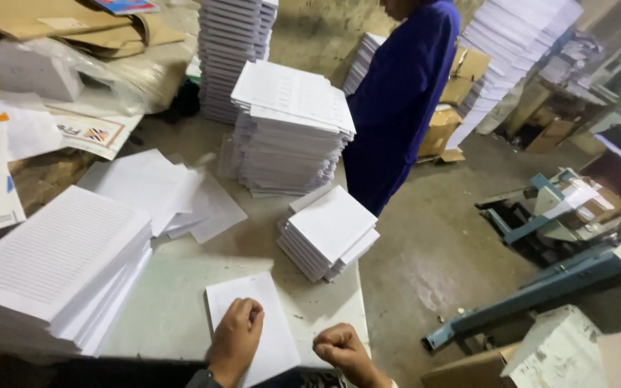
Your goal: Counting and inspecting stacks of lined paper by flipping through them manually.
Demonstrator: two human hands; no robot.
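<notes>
co-worker point(404, 93) cut off at top, lined stack point(52, 266) (left edge) cropped

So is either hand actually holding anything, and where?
Nothing is gripped. The left hand rests as a fist on the white paper bundle, near its left edge; the right hand is fisted beside it.

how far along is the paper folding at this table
Done: a small pile of folded white sheets sits mid-table, with a taller stack behind it. In hand: the left hand presses as a fist on a single white sheet at the table edge; the right hand, also a fist, rests beside it. Left: a thick stack of lined sheets and loose sheets remain.
</notes>
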